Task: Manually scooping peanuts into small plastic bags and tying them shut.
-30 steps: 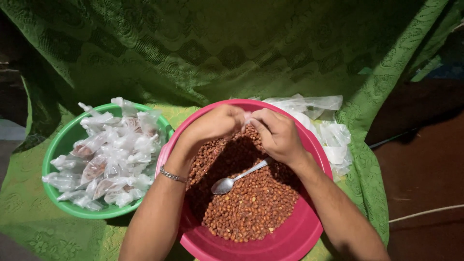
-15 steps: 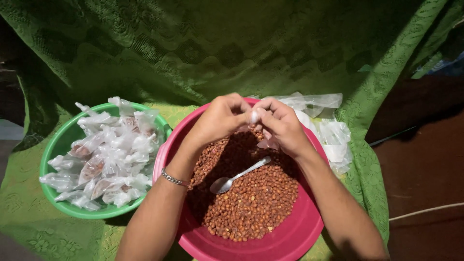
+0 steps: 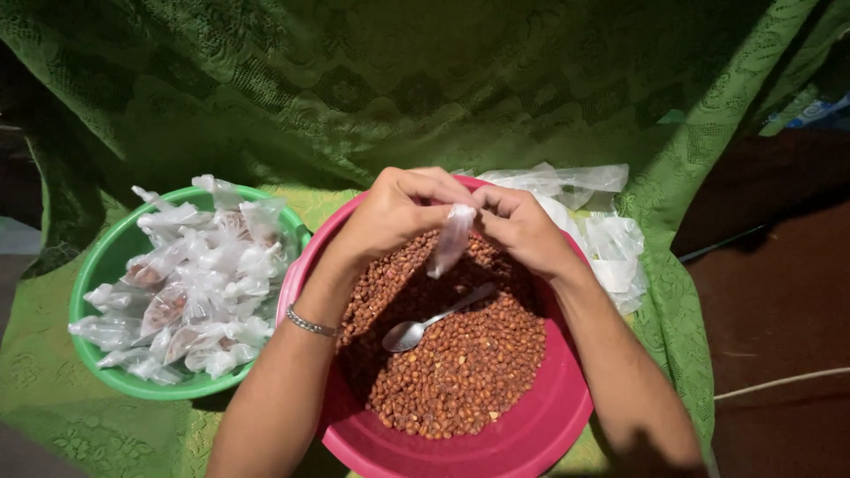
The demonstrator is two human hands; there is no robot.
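Both hands meet above the far rim of the pink basin, which sits on the green cloth. The left hand and right hand each pinch the top of a small clear plastic bag with fingers closed tight; it hangs limp over the peanuts. A metal spoon lies on them. The green basin of filled packets stands just beside, at the cloth's left edge.

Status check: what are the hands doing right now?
Left hand and right hand both pinch small clear bag above peanuts. Spoon lies idle. Nothing in the way.
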